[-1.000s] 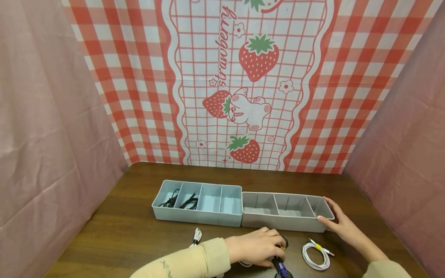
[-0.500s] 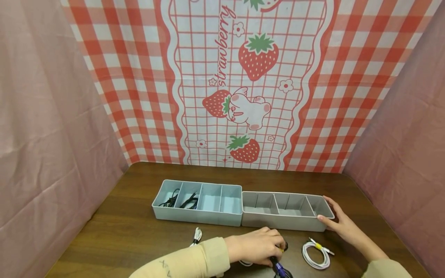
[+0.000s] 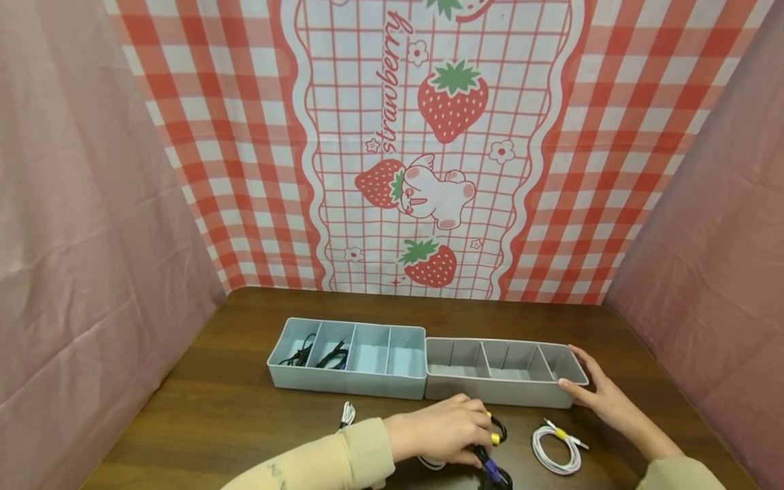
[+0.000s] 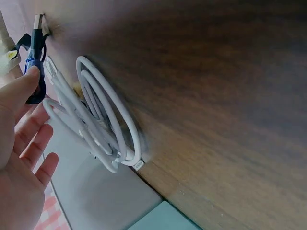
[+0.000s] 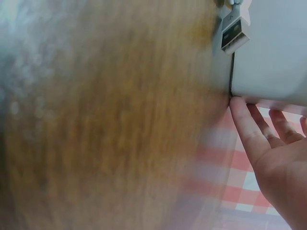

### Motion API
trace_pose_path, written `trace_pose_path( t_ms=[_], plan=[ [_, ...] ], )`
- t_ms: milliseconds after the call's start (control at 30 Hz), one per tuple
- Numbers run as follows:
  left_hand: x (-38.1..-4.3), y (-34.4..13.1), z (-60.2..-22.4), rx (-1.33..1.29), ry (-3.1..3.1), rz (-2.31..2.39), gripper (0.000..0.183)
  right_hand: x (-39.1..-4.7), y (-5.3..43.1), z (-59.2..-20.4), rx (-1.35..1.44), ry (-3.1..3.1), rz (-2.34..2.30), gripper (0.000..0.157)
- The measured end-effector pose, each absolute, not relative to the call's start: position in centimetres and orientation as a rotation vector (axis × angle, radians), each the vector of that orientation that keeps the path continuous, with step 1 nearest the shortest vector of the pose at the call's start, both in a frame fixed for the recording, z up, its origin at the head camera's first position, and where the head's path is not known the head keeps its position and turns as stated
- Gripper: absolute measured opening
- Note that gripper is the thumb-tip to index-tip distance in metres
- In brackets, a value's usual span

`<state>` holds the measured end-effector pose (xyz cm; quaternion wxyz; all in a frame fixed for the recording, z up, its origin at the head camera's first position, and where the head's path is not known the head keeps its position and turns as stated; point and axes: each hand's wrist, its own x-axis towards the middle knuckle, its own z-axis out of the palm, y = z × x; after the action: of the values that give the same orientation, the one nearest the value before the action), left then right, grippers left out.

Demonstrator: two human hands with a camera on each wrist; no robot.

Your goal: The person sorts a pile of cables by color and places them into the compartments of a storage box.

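Observation:
In the head view my left hand [image 3: 447, 430] is low over the table, in front of where the two trays meet. It pinches a black USB cable [image 4: 36, 57], bundled with a blue-purple tie, between thumb and forefinger; the other fingers are loosely bent. Beside it lies a black cable loop with yellow pieces [image 3: 497, 434]. My right hand [image 3: 603, 401] touches the right end of the grey divided tray [image 3: 499, 391], thumb at the front and fingers nearly straight along the end. A coiled white cable with a yellow tie [image 3: 556, 448] lies in front of that tray.
A light-blue divided tray [image 3: 349, 382] adjoins the grey one on the left; black cables [image 3: 333, 355] lie in its two left compartments. One white cable [image 3: 347, 414] is partly behind my left sleeve, and another [image 3: 431, 464] shows under my left hand. A checked cloth [image 3: 257, 170] hangs behind.
My left hand has shifted slightly left with the black cable, and more of the loop with yellow pieces shows. The right hand and both trays look still.

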<state>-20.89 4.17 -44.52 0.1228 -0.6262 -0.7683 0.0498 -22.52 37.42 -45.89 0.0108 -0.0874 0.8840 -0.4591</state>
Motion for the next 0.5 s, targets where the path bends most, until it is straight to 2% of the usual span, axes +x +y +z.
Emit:
trace_pose_path(
  t_ms=[500],
  plan=[
    [-20.56, 3.48, -43.96, -1.803, -2.28, 0.05, 0.024, -22.5, 37.43, -45.89, -0.247, 2.725, -1.437, 0.075]
  ],
)
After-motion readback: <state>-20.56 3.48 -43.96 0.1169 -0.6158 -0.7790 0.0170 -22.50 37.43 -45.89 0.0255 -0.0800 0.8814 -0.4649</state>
